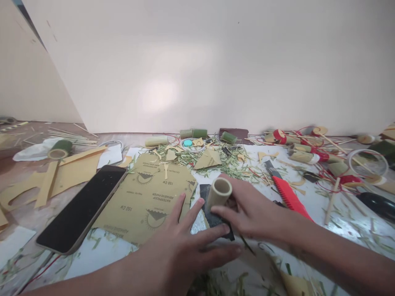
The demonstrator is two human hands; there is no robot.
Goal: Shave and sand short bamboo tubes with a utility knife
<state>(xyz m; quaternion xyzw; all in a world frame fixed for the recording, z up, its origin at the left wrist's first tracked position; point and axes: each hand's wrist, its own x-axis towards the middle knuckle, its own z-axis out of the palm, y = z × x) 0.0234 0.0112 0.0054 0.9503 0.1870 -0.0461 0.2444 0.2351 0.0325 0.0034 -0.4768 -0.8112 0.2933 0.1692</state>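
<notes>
A short bamboo tube [218, 193] stands upright on a dark strip of sandpaper [212, 216], its hollow end facing up. My right hand [243, 205] is wrapped round the tube, thumb in front and fingers behind. My left hand [188, 242] lies with its fingers spread; some rest over the tan-backed sheet of abrasive paper [135, 201], and others touch the near end of the dark strip. Printing on the tan sheet reads waterproof abrasive paper. The underside of the tube is hidden against the strip.
A phone [84, 209] lies at the left near cut tan paper [74, 176]. A red-handled cutter [288, 195] lies at the right. Several bamboo pieces with red cord [308, 152] and a tape roll [367, 162] are beyond it. Green shavings [185, 158] litter the surface before a pale wall [216, 74].
</notes>
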